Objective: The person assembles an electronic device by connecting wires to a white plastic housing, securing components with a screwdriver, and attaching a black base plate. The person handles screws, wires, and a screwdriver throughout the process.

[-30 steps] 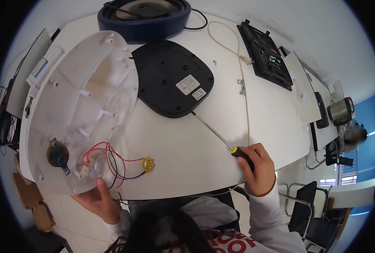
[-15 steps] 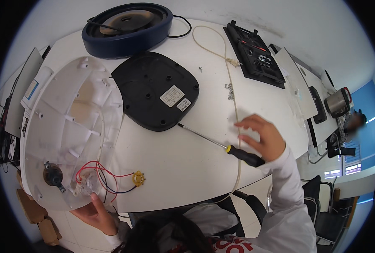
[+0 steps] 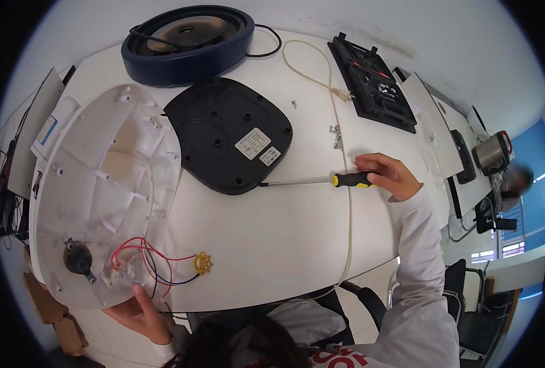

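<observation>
Since the earlier frame, seen from the head camera, the screwdriver (image 3: pixel 346 180) has swung nearly level, its handle now crossing the pale cord (image 3: pixel 349 230). It lies on the bench (image 3: pixel 266 245), tip just beside the black cover (image 3: pixel 223 162). Above its handle the right hand (image 3: pixel 395 178) is loosely spread, thumb at the handle's end. The left hand (image 3: pixel 142 316) grips the white shell (image 3: pixel 79 178) by its near rim, thumb beside red wires (image 3: pixel 170 267).
</observation>
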Demonstrator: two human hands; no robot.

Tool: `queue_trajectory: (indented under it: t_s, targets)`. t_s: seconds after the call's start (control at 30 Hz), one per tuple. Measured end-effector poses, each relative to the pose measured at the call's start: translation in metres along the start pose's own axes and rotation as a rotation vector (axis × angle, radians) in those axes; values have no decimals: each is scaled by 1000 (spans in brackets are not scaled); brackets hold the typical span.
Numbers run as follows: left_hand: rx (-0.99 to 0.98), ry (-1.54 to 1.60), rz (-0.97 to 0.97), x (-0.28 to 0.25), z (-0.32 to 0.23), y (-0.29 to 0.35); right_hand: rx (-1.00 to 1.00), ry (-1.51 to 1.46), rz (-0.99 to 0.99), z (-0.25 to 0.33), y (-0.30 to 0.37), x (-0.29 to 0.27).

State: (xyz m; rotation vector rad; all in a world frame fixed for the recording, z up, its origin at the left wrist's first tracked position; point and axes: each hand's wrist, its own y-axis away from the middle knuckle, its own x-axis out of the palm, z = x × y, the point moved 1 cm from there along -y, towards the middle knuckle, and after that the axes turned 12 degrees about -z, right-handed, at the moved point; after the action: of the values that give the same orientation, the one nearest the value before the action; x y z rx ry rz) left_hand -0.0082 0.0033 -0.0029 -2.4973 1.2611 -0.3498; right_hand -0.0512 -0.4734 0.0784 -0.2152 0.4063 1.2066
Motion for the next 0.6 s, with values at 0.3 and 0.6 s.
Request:
queue_trajectory:
  t_s: [0.3, 0.6]
  targets:
    - [1, 16, -24, 6, -3, 3, -418, 754, -292, 22, -63, 26]
    - [-27, 43, -4, -2, 7, 8, -411, 828, -454, -2, -88, 50]
